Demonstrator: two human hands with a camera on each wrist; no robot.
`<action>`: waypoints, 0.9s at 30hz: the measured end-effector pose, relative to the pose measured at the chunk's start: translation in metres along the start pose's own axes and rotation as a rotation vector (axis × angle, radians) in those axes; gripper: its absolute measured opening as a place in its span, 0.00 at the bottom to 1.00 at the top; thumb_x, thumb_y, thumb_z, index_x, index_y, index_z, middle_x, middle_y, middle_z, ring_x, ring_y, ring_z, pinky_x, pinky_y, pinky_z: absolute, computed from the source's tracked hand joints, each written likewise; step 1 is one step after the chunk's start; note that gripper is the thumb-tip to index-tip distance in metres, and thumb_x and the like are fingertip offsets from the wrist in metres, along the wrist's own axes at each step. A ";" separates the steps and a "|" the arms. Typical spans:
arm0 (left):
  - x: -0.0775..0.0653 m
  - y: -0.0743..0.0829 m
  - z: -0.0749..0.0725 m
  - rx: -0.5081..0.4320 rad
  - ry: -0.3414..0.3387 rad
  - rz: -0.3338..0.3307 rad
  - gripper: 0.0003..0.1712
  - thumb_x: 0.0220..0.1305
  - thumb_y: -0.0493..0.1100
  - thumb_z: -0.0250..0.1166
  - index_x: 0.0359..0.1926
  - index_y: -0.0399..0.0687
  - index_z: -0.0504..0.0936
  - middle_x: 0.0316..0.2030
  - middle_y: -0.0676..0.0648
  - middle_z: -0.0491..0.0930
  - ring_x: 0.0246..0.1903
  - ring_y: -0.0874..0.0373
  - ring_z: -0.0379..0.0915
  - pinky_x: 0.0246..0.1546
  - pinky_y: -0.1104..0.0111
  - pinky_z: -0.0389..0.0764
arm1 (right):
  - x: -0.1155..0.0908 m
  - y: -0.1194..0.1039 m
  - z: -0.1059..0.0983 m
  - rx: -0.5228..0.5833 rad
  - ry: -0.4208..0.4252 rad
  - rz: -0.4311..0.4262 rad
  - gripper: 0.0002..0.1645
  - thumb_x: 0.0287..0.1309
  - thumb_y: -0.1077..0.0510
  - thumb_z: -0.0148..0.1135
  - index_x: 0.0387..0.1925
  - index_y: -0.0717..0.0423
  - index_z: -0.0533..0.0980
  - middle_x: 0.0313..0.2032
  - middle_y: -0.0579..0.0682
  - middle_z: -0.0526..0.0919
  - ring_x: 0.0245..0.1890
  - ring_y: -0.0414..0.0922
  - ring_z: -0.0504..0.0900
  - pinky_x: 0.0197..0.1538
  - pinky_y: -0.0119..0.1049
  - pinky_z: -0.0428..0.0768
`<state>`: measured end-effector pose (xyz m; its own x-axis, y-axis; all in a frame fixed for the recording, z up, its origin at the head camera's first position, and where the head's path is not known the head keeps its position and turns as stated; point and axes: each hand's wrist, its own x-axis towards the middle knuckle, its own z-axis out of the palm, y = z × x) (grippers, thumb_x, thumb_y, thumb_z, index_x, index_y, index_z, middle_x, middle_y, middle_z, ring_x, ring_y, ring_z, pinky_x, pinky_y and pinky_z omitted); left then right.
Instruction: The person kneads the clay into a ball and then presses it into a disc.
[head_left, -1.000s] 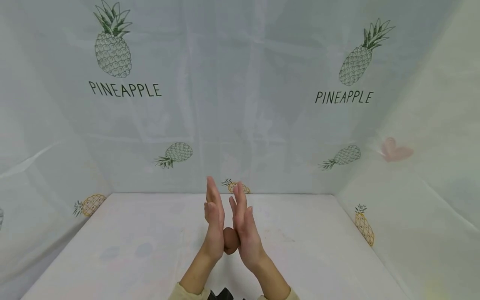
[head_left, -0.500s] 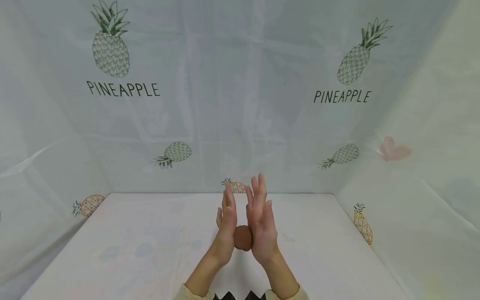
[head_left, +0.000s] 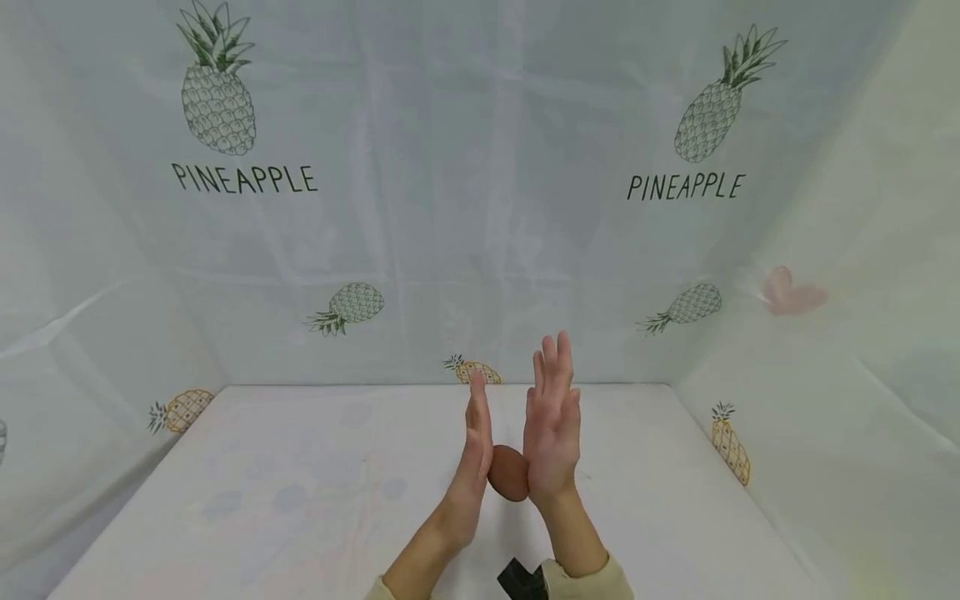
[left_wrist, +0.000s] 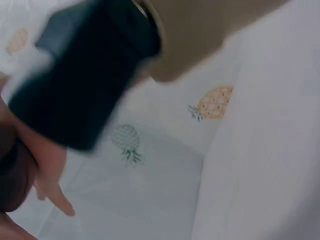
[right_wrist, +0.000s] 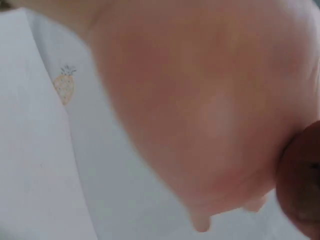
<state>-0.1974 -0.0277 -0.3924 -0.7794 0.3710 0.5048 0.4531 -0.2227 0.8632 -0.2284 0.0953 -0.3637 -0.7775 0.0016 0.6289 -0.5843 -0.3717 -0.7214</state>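
White table [head_left: 300,517] spreads below us. Above it, the left hand [head_left: 476,462] and the right hand [head_left: 552,437], with fingers rather straight, hold a brown lump [head_left: 508,473] between their palms. We judge it light and soft, perhaps clay, easily dented; we would take it gently by opposite sides. Farthest from us is a pineapple-printed sheet [head_left: 450,208].

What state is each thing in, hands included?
Brown egg-shaped lump: between the palms, touching both
Bare left hand: open, fingers straight
Bare right hand: open, fingers straight
Pale pineapple-print sheet: hanging, creased
Flat white table: faintly blotched
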 end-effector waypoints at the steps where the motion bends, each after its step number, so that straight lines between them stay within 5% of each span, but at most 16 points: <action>1: 0.000 0.002 0.000 -0.008 0.003 0.016 0.34 0.83 0.61 0.17 0.83 0.70 0.19 0.81 0.68 0.14 0.79 0.62 0.03 0.71 0.32 0.13 | 0.000 0.003 0.000 0.000 -0.010 -0.006 0.41 0.81 0.32 0.19 0.87 0.36 0.35 0.86 0.44 0.38 0.85 0.51 0.35 0.76 0.69 0.22; 7: -0.001 0.017 -0.009 0.051 0.073 0.115 0.35 0.83 0.62 0.16 0.83 0.68 0.19 0.82 0.65 0.14 0.80 0.63 0.04 0.71 0.36 0.10 | -0.009 0.020 0.014 -0.008 -0.212 0.044 0.38 0.82 0.36 0.12 0.86 0.38 0.29 0.86 0.44 0.29 0.85 0.51 0.28 0.78 0.65 0.22; 14: 0.001 0.019 -0.026 0.136 0.199 0.132 0.38 0.80 0.69 0.19 0.83 0.72 0.20 0.82 0.63 0.13 0.80 0.58 0.03 0.69 0.31 0.11 | -0.021 0.026 0.026 0.058 -0.424 0.269 0.38 0.80 0.32 0.08 0.84 0.30 0.24 0.85 0.43 0.26 0.85 0.52 0.28 0.81 0.61 0.25; 19: 0.001 0.019 -0.034 0.248 0.320 0.170 0.40 0.81 0.71 0.24 0.84 0.71 0.23 0.83 0.63 0.17 0.81 0.58 0.08 0.71 0.32 0.15 | -0.023 0.026 0.029 0.081 -0.501 0.383 0.38 0.78 0.29 0.06 0.84 0.26 0.24 0.85 0.43 0.25 0.85 0.54 0.28 0.82 0.61 0.29; 27: 0.005 0.013 -0.049 0.371 0.442 0.188 0.43 0.80 0.72 0.24 0.84 0.66 0.23 0.83 0.62 0.18 0.82 0.59 0.09 0.72 0.41 0.09 | -0.029 0.018 0.040 0.082 -0.499 0.384 0.36 0.79 0.29 0.08 0.83 0.21 0.25 0.84 0.40 0.22 0.85 0.53 0.28 0.81 0.63 0.27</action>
<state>-0.2163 -0.0731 -0.3791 -0.7410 -0.0718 0.6676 0.6594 0.1102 0.7437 -0.2069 0.0517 -0.3838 -0.7149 -0.5714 0.4030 -0.2497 -0.3297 -0.9105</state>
